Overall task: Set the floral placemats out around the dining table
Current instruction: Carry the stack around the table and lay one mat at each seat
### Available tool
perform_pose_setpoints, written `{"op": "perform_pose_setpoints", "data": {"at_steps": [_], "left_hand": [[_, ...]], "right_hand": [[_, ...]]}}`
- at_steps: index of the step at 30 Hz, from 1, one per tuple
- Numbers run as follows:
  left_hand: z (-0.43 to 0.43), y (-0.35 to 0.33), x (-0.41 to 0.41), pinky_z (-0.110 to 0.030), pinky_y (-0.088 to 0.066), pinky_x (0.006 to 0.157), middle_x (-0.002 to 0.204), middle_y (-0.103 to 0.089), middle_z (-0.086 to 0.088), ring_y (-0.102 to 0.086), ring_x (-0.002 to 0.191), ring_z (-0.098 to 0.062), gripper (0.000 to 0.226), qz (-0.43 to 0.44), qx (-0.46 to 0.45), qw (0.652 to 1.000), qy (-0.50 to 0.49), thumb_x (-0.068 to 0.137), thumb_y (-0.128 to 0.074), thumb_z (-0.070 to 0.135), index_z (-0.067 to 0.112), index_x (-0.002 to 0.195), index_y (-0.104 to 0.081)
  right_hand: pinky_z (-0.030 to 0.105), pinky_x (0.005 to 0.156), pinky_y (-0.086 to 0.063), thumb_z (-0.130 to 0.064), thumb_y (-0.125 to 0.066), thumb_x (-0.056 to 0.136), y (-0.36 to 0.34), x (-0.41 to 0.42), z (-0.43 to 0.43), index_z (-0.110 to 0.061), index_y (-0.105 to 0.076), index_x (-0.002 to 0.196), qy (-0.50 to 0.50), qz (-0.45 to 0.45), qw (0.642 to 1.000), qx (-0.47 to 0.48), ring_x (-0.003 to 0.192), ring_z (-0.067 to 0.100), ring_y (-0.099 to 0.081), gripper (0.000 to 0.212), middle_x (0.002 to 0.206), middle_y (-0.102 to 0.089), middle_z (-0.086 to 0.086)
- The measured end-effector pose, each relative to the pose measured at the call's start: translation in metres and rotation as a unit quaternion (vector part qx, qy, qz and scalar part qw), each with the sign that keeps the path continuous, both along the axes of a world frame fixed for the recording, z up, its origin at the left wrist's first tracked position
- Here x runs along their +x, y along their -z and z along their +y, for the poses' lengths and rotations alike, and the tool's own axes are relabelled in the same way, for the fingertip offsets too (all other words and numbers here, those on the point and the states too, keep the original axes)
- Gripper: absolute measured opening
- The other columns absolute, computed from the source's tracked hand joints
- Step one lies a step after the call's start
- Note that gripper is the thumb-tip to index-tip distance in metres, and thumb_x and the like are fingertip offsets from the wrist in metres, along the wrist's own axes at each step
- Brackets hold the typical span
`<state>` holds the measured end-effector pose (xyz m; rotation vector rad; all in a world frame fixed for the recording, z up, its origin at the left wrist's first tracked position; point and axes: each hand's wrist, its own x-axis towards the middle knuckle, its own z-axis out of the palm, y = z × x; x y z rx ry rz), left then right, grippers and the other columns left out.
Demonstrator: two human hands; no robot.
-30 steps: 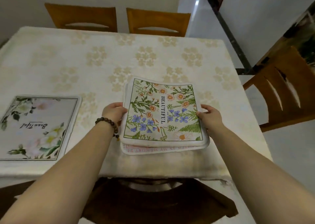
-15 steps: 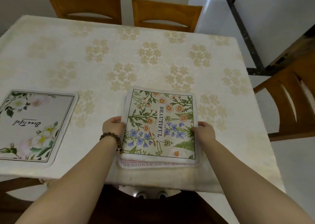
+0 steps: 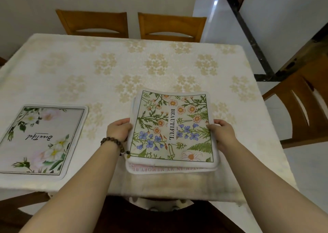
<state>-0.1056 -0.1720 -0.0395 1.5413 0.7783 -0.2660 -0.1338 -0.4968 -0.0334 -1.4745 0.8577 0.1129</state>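
- I see my left hand (image 3: 119,131) gripping the left edge of a small stack of placemats (image 3: 173,130), fingers curled under the edge and thumb on top.
- My right hand (image 3: 222,134) grips the opposite, right edge of the same stack, thumb lying on the printed face, fingers tucked beneath.
- The stack sits between my two hands, over the near edge of the dining table (image 3: 124,69); I cannot tell whether it rests on the cloth or is held just above it.
- The top mat shows orange daisies, blue flowers, green ferns and the word "BEAUTIFUL" running down its middle.
- A lower mat (image 3: 170,169) peeks out below the top one, nearest to me, with pink lettering along its border.
- A beaded bracelet (image 3: 113,142) circles my left wrist.
- Well to the left of my left hand, a single white-flowered placemat (image 3: 40,138) lies flat on the pale flower-patterned tablecloth.
- Beyond my hands, at the far side of the table, stand two wooden chairs (image 3: 131,25); another chair (image 3: 301,106) stands to the right of my right hand.
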Motion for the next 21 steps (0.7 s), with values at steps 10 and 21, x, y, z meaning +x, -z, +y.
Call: {"op": "perform_pose_setpoints", "data": {"at_steps": [10, 21], "left_hand": [[-0.048, -0.04, 0.004, -0.044, -0.057, 0.075, 0.073, -0.076, -0.006, -0.067, 0.073, -0.026, 0.029, -0.045, -0.038, 0.992, 0.112, 0.07, -0.06, -0.001, 0.021, 0.078, -0.077], [-0.232, -0.06, -0.027, -0.042, -0.058, 0.069, 0.058, -0.072, -0.001, -0.068, 0.06, -0.021, 0.027, -0.027, -0.065, 0.942, 0.328, 0.08, -0.059, -0.006, 0.019, 0.078, -0.069]], "right_hand": [[0.042, 0.062, -0.058, 0.005, -0.061, 0.084, -0.055, -0.059, -0.044, -0.011, -0.058, 0.086, 0.101, -0.055, 0.993, 0.018, 0.069, 0.032, -0.067, 0.016, 0.086, -0.067, 0.019], [0.027, 0.039, -0.052, 0.004, -0.061, 0.085, -0.074, -0.222, -0.154, -0.009, -0.053, 0.092, 0.323, -0.075, 0.943, 0.022, 0.047, 0.015, -0.068, 0.017, 0.083, -0.065, 0.013]]}}
